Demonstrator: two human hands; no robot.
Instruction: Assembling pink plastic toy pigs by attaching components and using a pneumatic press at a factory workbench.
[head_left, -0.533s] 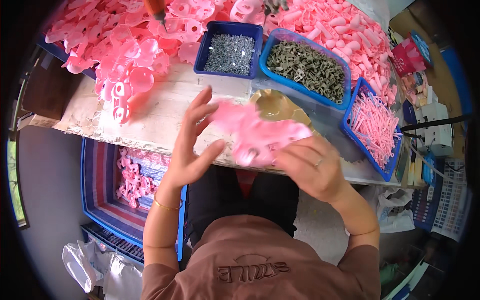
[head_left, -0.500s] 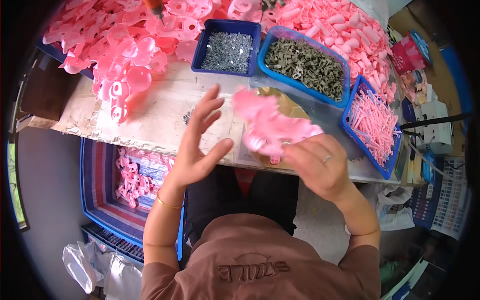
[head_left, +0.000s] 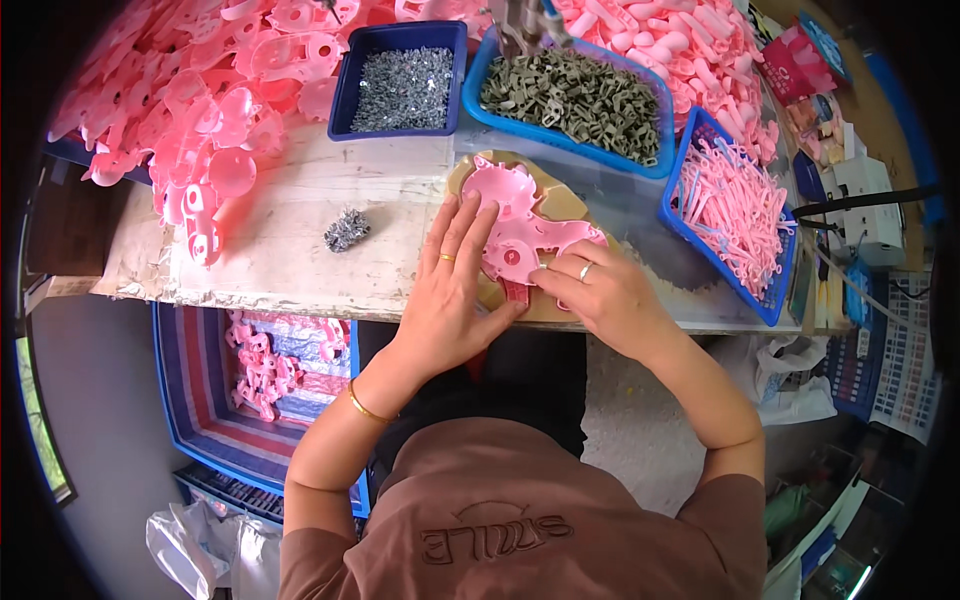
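A pink hollow plastic shell (head_left: 513,245), shaped like a toy figure half, lies inner side up on a tan shaped holder (head_left: 560,205) at the table's front edge. My left hand (head_left: 445,295) rests along the shell's left side, fingers stretched out flat. With bent fingers, my right hand (head_left: 610,300) pinches the shell's lower right edge; its fingertips partly cover that spot. To the left of the holder sits a small heap of silvery screws (head_left: 347,230).
Behind the holder stand a dark blue tray (head_left: 395,134) of small screws and a lighter blue tray (head_left: 545,140) of metal clips. A blue basket (head_left: 700,255) holds pink sticks. Pink shells (head_left: 200,120) pile up far left. A metal tool (head_left: 530,22) hangs above. A striped-lined crate (head_left: 190,370) stands below left.
The pink shell, held in the air by my right hand before, is now down on the holder. My left hand has moved right onto it. The view has shifted slightly.
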